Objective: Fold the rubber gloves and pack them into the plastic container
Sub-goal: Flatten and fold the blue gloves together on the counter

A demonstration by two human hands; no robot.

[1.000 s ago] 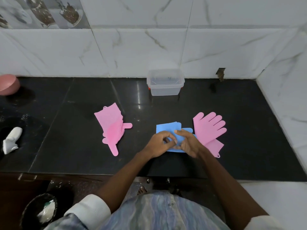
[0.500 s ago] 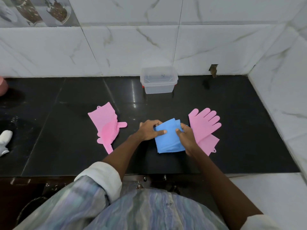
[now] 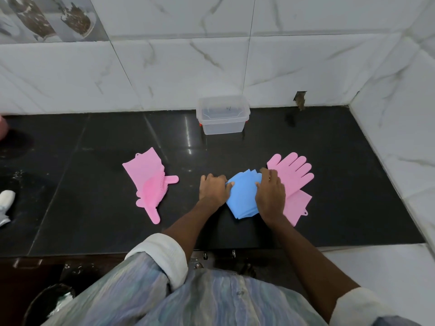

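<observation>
On the counter (image 3: 94,184), hands still press blue glove (image 3: 242,196).

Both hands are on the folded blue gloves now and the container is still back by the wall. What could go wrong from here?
1. The blue gloves look like several loose layers, fanned at the far edge; they may spring open when the left hand and right hand lift them.
2. The right hand overlaps the flat pink glove, which could be dragged along.
3. The plastic container seems small, so a loose fold may not fit.
</observation>
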